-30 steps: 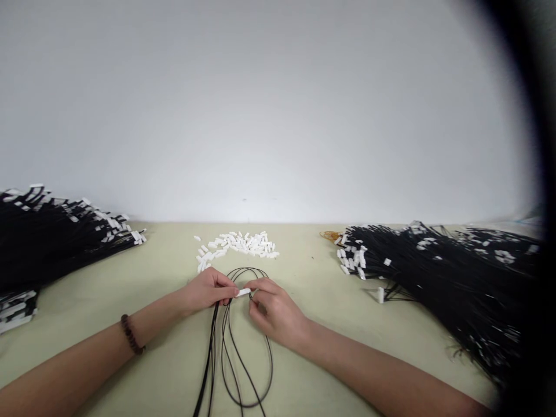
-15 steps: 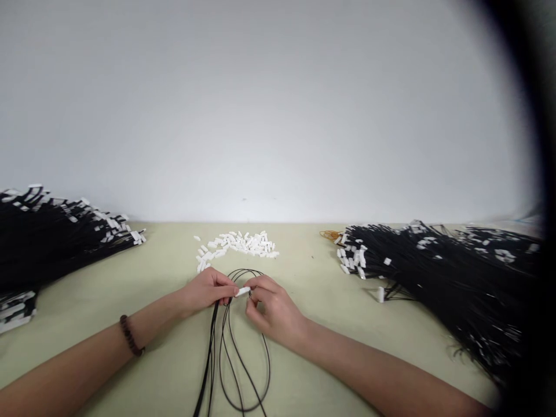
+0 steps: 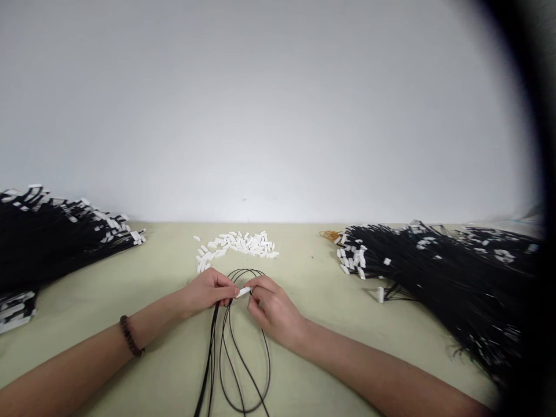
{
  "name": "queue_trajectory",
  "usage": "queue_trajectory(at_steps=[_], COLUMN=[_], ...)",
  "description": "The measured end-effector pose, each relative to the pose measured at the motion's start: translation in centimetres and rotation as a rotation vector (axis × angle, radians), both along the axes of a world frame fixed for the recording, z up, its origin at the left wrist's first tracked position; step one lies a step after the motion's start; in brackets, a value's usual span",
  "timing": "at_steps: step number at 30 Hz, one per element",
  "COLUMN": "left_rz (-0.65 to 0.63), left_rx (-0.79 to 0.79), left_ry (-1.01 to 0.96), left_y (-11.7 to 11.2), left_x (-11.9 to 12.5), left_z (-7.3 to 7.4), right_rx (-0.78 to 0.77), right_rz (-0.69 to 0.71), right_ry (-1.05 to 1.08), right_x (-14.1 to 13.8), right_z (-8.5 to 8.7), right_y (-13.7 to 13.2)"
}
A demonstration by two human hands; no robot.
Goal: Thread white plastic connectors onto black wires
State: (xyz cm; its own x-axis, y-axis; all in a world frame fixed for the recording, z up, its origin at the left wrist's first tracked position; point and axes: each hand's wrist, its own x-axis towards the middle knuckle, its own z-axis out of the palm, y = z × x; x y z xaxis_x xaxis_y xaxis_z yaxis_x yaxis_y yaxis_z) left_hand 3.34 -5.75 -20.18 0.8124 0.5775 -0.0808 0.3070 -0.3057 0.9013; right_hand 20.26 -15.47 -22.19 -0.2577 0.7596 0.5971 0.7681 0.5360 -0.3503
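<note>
My left hand [image 3: 208, 291] and my right hand [image 3: 273, 310] meet at the middle of the table, fingers pinched together. Between their fingertips is a small white connector [image 3: 244, 292]. Thin black wires [image 3: 230, 353] loop from the hands back toward me and curve round behind the fingers. My left hand pinches the connector and the wire ends; my right hand pinches the connector's other end. A brown bead bracelet [image 3: 129, 336] is on my left wrist.
A heap of loose white connectors [image 3: 237, 245] lies just beyond the hands. A large pile of black wires with white ends [image 3: 438, 272] fills the right side, and another such pile [image 3: 52, 237] sits at the far left. A white wall stands behind the table.
Both hands stay nearly in place; the right hand has shifted slightly left and the wire loop has narrowed a little.
</note>
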Motion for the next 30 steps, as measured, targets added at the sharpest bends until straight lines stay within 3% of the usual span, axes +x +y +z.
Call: queue_trajectory(at_steps=[11,16,21,23,26,28,30], left_rz=[0.015,0.146,0.288,0.360,0.387,0.321,0.188], left_rx=[-0.009,-0.041,-0.019,-0.083,-0.170,-0.170,-0.146], left_ry=[-0.005,-0.059,-0.224,-0.334,-0.467,-0.494,-0.454], left_y=[-0.2,0.3,2.5,3.4,3.8,3.0,1.5], left_x=[0.0,0.0,-1.1,-1.7,-2.4,-2.6,-2.5], left_z=[0.0,0.2,2.2,3.3,4.9,5.8,6.5], right_rx=[-0.021,0.031,0.014,-0.138,-0.641,-0.912,-1.023], right_rz=[0.005,-0.008,-0.105,-0.092,0.170,0.388,0.505], right_ry=[0.033,0.169,0.361,0.517,0.675,0.693,0.728], right_x=[0.0,0.4,1.2,1.6,2.4,3.0,3.4], right_z=[0.0,0.1,0.2,0.4,1.0,1.3,1.5], right_y=[0.2,0.1,0.3,0.6,0.8,1.0,1.2])
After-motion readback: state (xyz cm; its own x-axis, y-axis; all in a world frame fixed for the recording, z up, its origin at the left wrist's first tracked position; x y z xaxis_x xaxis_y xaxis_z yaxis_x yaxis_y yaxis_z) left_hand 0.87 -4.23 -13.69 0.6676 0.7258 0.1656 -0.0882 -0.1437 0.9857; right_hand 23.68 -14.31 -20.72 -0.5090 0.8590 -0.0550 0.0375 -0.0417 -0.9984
